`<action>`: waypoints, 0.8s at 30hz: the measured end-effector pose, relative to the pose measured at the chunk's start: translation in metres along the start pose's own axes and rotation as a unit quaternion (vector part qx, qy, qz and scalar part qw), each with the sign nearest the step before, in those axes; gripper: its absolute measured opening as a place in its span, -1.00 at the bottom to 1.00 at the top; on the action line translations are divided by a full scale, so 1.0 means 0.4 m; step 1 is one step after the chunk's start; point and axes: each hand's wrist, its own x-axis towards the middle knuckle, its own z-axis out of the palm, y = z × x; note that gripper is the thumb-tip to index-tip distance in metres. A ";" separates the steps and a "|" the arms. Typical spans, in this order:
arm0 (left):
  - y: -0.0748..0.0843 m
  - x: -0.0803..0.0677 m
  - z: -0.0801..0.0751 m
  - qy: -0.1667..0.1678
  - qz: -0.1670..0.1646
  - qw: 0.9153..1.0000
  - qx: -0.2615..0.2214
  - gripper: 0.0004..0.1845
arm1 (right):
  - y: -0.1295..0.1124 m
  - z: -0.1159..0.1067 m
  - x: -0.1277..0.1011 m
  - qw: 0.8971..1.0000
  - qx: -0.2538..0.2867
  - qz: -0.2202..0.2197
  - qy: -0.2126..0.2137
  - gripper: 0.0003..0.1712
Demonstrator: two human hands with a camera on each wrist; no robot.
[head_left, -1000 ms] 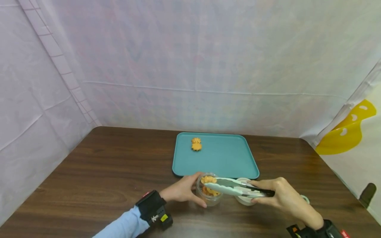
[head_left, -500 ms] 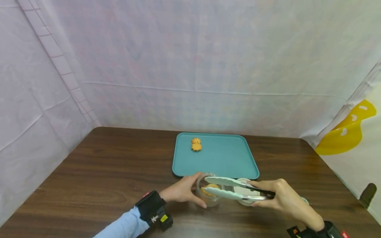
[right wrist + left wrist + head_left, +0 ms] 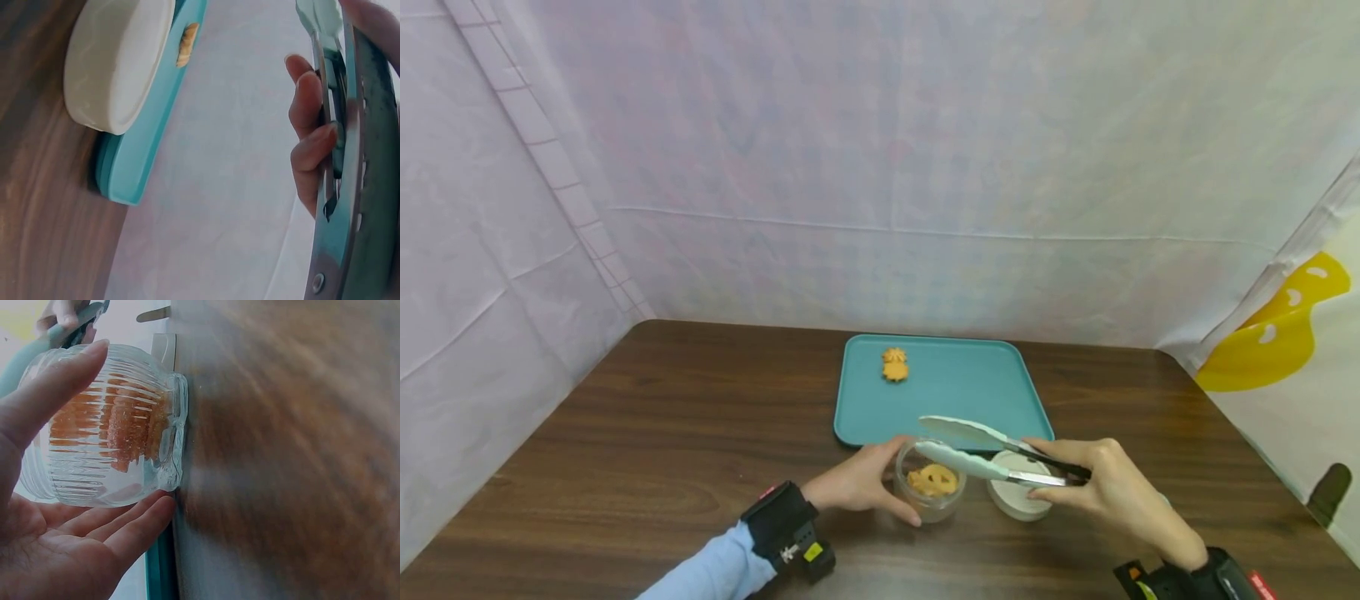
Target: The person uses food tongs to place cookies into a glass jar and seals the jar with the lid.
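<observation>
My left hand point(image 3: 868, 479) grips a clear ribbed glass jar point(image 3: 103, 487), thumb on one side and fingers on the other. Golden flower-like cookies point(image 3: 934, 480) lie inside the jar, which stands on the table. With my right hand point(image 3: 1108, 487) I hold a pair of tongs point(image 3: 973, 462) with mint-green tips and metal arms. The tips are spread apart over the jar's rim, nothing between them. Just right of the jar stands a white round container point(image 3: 1017, 493) with a flat top, partly covered by the tongs in the head view.
Behind the jar lies a teal tray point(image 3: 977, 383) with two cookies point(image 3: 895, 367) toward its far left. The brown wooden table point(image 3: 700, 417) extends to both sides. A white cloth point(image 3: 887, 167) hangs along the back, and a yellow shape point(image 3: 1262, 342) shows on the right.
The tongs have spread wider and lifted away from the cookies. A cookie that was up at the tips is no longer there. My left hand and the jar stay put.
</observation>
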 end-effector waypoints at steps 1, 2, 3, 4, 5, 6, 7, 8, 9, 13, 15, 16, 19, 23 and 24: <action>0.000 0.000 -0.001 -0.002 0.001 1.000 0.000 -0.22 | 0.002 0.001 0.006 1.000 -0.003 0.001 0.004 -0.42; 0.000 -0.001 -0.001 -0.003 0.001 1.000 -0.003 -0.22 | 0.004 0.001 0.012 1.000 -0.005 0.002 0.008 -0.42; 0.000 -0.001 -0.001 -0.005 0.003 1.000 -0.004 -0.22 | 0.007 0.001 0.018 1.000 -0.007 0.000 0.010 -0.43; 0.000 -0.001 -0.001 -0.006 0.005 1.000 -0.005 -0.22 | 0.009 0.002 0.025 1.000 -0.011 0.002 0.014 -0.43; 0.000 -0.001 -0.001 -0.007 0.006 1.000 -0.008 -0.21 | 0.011 0.003 0.032 1.000 -0.014 0.005 0.017 -0.44; -0.001 -0.001 -0.001 -0.008 0.006 1.000 -0.013 -0.20 | 0.013 0.003 0.039 1.000 -0.018 0.009 0.019 -0.45; -0.001 -0.001 -0.001 -0.009 0.007 1.000 -0.018 -0.19 | 0.016 0.003 0.047 0.999 -0.023 0.016 0.019 -0.45; -0.001 -0.001 -0.001 -0.009 0.007 1.000 -0.020 -0.19 | 0.018 0.004 0.055 0.999 -0.031 0.022 0.020 -0.45; -0.001 -0.001 -0.001 -0.008 0.008 1.000 -0.019 -0.18 | 0.020 0.005 0.063 0.999 -0.041 0.026 0.020 -0.45; 0.000 -0.001 0.000 -0.006 0.011 1.000 -0.014 -0.19 | 0.036 0.017 0.095 0.995 -0.093 0.035 0.020 -0.43; -0.001 0.000 0.000 -0.005 0.014 1.000 -0.014 -0.19 | 0.045 0.025 0.110 0.992 -0.117 0.037 0.017 -0.41; -0.001 -0.001 0.000 -0.005 0.014 1.000 -0.015 -0.19 | 0.051 0.029 0.118 0.991 -0.127 0.040 0.015 -0.39; -0.001 0.000 0.001 -0.004 0.014 1.000 -0.015 -0.19 | 0.065 0.042 0.138 0.988 -0.142 0.059 -0.001 -0.35; 0.000 0.000 0.002 -0.001 0.013 1.000 -0.013 -0.19 | 0.081 0.058 0.161 0.985 -0.151 0.082 -0.024 -0.32; 0.000 0.000 0.002 0.000 0.012 1.000 -0.012 -0.19 | 0.084 0.061 0.166 0.984 -0.152 0.087 -0.029 -0.31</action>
